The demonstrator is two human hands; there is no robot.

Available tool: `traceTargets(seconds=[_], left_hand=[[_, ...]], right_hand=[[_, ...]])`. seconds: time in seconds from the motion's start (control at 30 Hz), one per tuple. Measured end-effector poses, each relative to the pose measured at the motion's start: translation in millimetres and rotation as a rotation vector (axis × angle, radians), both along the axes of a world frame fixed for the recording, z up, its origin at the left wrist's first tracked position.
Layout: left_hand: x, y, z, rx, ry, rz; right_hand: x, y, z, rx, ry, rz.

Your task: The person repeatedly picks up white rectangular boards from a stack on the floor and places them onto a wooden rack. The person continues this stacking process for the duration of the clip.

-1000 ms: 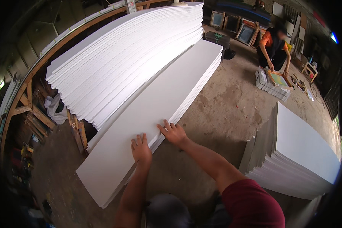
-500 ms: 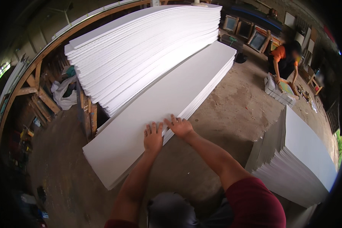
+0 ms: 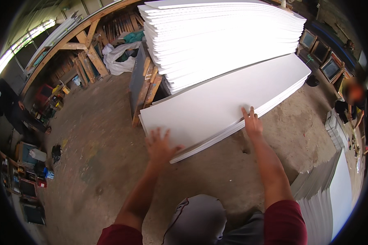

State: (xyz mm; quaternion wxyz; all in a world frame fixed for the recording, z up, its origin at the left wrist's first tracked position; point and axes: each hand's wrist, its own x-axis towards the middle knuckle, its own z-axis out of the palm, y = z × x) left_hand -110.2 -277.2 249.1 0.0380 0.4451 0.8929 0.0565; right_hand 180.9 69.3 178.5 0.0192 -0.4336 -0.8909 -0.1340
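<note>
A low stack of long white sheets [image 3: 216, 104] lies slantwise in front of me, its near edges slightly uneven. My left hand [image 3: 160, 145] rests on its near left corner, fingers spread and a little blurred. Farther right, my right hand [image 3: 253, 122] touches the near long edge with fingers stretched over the top sheet; its thumb is hidden. Neither hand has visibly lifted a sheet. Directly behind rises a much taller pile of white sheets [image 3: 221, 41], brightly lit, with wavy edges.
Another tall stack of pale sheets [image 3: 341, 196] stands at the lower right. Wooden boards [image 3: 147, 87] stand by the pile's left end. One person [image 3: 353, 96] crouches at the far right; another [image 3: 12, 106] in dark clothes is at the left. Framed screens [image 3: 331, 67] lean at the back right.
The view has swung left. My hands, close together before, are now apart: the left has moved to the stack's left end, the right stays along the near edge.
</note>
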Motion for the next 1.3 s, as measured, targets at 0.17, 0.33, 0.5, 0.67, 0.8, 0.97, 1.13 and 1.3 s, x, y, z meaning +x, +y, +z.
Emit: traceTargets(seconds=[0.17, 0.33, 0.5, 0.67, 0.8, 0.97, 1.13, 1.3], left_hand=[[-69.3, -55.0, -62.6, 0.673, -0.699, 0.327], [-52.0, -9.1, -74.7, 0.838, -0.79, 0.346], [-52.9, 34.2, -77.3, 0.783, -0.883, 0.391], [-62.9, 39.2, -83.8, 0.698, -0.841, 0.438], [-52.6, 46.9, -93.1, 0.806, -0.876, 0.398], [-63.3, 43.1, -106.4, 0.801, -0.825, 0.412], [-61.9, 45.3, -98.6, 0.729, -0.781, 0.345], [-59.5, 35.7, -95.5, 0.726, -0.825, 0.402]], right_hand=[[-11.1, -22.6, -9.1, 0.05, 0.187, 0.318], [-19.6, -16.4, -7.1, 0.035, 0.172, 0.18], [-30.7, -7.3, -18.5, -0.13, 0.473, 0.029], [-52.8, -29.7, -21.5, -0.528, 1.009, -0.206], [-63.8, -7.3, -57.5, -0.592, 1.133, -0.266], [-77.8, -28.2, -21.9, -0.669, 0.98, -0.359], [-87.9, -27.4, -47.1, -0.582, 1.155, -0.409], [-115.2, -40.7, -33.1, -0.569, 1.266, -0.497]])
